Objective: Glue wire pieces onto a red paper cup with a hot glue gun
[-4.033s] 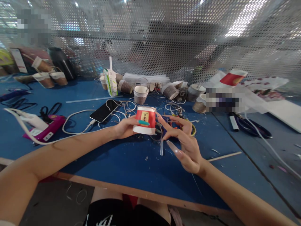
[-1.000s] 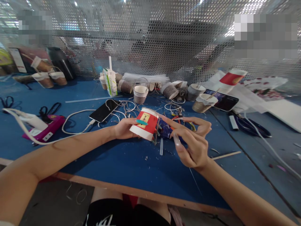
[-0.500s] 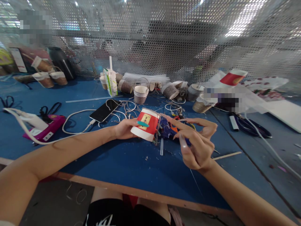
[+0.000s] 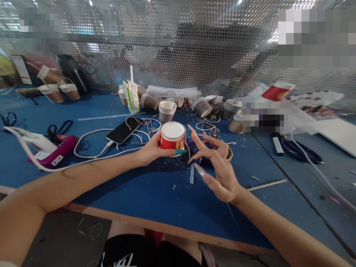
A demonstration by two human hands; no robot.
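Observation:
My left hand [image 4: 151,150] grips a red-and-white paper cup [image 4: 172,144] from its left side, the thumb with its green nail across the front. The cup's round white end [image 4: 172,129] faces up and toward me; I cannot tell whether it is the base or the inside. At the cup's right, my right hand [image 4: 218,168] has its fingers spread, apart from the wall. A thin dark loop [image 4: 188,157] runs between the cup and those fingertips; whether they touch it is unclear. Behind my right hand lies a dark blue bundle [image 4: 204,158], partly hidden.
A phone [image 4: 124,130] on a white cable lies left of the cup. Farther left sits a purple power strip [image 4: 59,148]. Behind stand a small whitish pail [image 4: 167,111], a drink carton [image 4: 131,97] and several brown pots. A thin stick [image 4: 267,185] lies at right.
My left hand has turned the cup, so its white end now shows instead of its side. My right hand has moved slightly left and down, its fingers spreading wider.

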